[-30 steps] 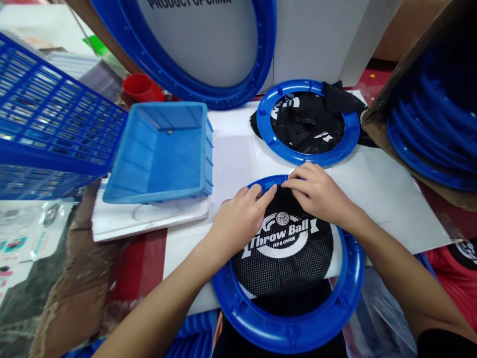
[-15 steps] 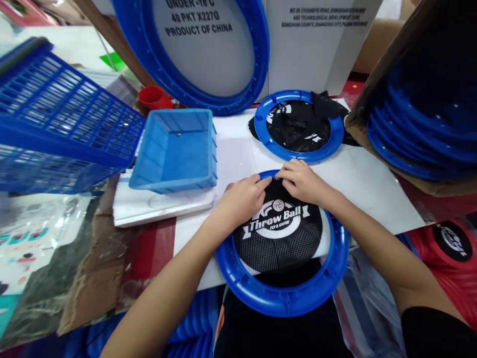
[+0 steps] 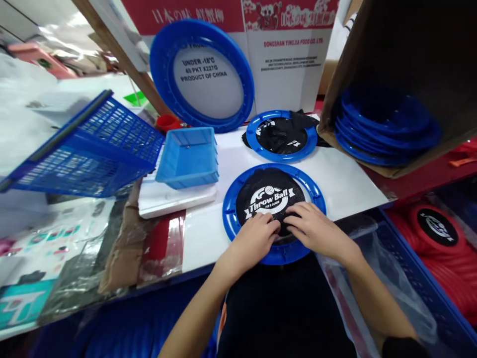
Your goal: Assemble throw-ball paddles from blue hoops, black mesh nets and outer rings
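Note:
A blue plastic ring (image 3: 231, 219) lies flat at the near edge of the white work surface. Inside it is a black mesh disc (image 3: 250, 196) printed in white with "Throw Ball". My left hand (image 3: 257, 237) is closed on the lower part of the mesh, its fingers curled. Just right of it, my right hand (image 3: 316, 229) also has bent fingers on the mesh, the fingertips close to the left ones. The mesh edge under my fingers is hidden. Behind, a second blue ring (image 3: 257, 149) lies around crumpled black mesh pieces (image 3: 279, 135).
A light blue tray (image 3: 186, 185) sits left on a white stack, near a blue slotted basket (image 3: 122, 134). A large blue ring (image 3: 248, 79) leans on printed cartons (image 3: 294, 84). At right, an open carton (image 3: 328, 117) holds blue rings; below are red rings (image 3: 447, 281).
Both hands have moved from the ring's far rim toward me, down to the lower part of the mesh. The ring now lies further onto the table; the view has shifted.

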A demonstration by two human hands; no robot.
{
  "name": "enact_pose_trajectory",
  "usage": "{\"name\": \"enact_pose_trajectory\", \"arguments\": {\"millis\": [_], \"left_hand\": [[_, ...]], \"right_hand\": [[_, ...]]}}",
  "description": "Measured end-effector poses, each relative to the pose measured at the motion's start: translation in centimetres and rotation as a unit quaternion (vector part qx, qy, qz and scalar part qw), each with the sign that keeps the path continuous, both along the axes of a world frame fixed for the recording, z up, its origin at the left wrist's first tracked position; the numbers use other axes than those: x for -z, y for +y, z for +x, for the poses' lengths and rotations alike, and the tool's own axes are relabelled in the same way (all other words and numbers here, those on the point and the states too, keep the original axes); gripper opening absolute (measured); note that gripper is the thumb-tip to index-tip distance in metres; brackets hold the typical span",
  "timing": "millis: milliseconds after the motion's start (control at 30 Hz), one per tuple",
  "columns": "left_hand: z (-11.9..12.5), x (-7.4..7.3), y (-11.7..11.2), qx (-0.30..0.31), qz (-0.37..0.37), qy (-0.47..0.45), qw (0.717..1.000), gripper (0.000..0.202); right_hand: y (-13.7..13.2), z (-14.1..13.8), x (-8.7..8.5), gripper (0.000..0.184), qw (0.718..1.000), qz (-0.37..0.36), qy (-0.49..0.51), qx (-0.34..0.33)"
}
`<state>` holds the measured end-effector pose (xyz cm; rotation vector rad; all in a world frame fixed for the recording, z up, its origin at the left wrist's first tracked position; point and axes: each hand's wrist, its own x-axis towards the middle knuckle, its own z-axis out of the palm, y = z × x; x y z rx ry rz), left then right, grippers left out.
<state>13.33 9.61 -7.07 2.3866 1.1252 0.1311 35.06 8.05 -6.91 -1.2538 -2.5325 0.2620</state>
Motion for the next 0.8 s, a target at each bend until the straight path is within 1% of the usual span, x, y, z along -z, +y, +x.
{"name": "enact_pose_trajectory", "arguments": {"millis": [33,100,167,233,267,367,433,500,567,667,733,800], "left_hand": [[0.4,0.1,-0.3,-0.006,0.009,-0.012,1.000,0.013],[0.8,0.4,-0.9,-0.024,0.041,-0.046,0.998,0.015],[1.1,0.7,-1.7,-0.054,0.070,-0.090,0.992,0.015],[1.3,1.1,-2.5,-0.084,0.088,-0.140,0.983,0.018],[1.5,1.4,-3.0,-0.100,0.099,-0.164,0.976,0.019],[2.1,2.1,-3.9,-0.127,0.153,-0.199,0.960,0.015],[2.4,2.4,-4.1,-0.121,0.194,-0.193,0.954,0.014],[2.5,2.8,-4.2,-0.101,0.235,-0.188,0.948,0.013],[2.3,3.2,-4.3,-0.076,0.263,-0.203,0.940,0.011],[1.4,3.7,-4.5,-0.049,0.260,-0.264,0.927,0.012],[0.7,4.0,-4.6,-0.027,0.243,-0.298,0.923,0.011],[0.1,4.1,-4.7,-0.007,0.235,-0.308,0.922,0.010]], "right_hand": [[-1.0,0.2,0.5,0.018,0.999,-0.007,0.030,0.013],[-2.0,0.4,1.7,0.020,0.995,0.000,0.096,0.038],[-2.1,0.4,2.9,0.021,0.986,0.031,0.157,0.051],[-2.0,0.2,3.8,0.014,0.976,0.069,0.199,0.056],[-1.9,0.1,4.1,0.011,0.972,0.084,0.211,0.060],[-1.8,-0.3,4.2,0.014,0.965,0.100,0.231,0.067],[-1.8,-0.2,4.1,0.016,0.964,0.096,0.241,0.060],[-1.8,0.1,4.1,0.017,0.962,0.091,0.255,0.043],[-1.8,0.7,4.1,0.017,0.956,0.090,0.280,0.021],[-1.8,1.6,4.3,0.014,0.952,0.085,0.293,-0.025],[-1.7,2.2,4.4,0.013,0.955,0.082,0.277,-0.060],[-1.5,2.6,4.3,0.016,0.960,0.080,0.254,-0.090]]}}
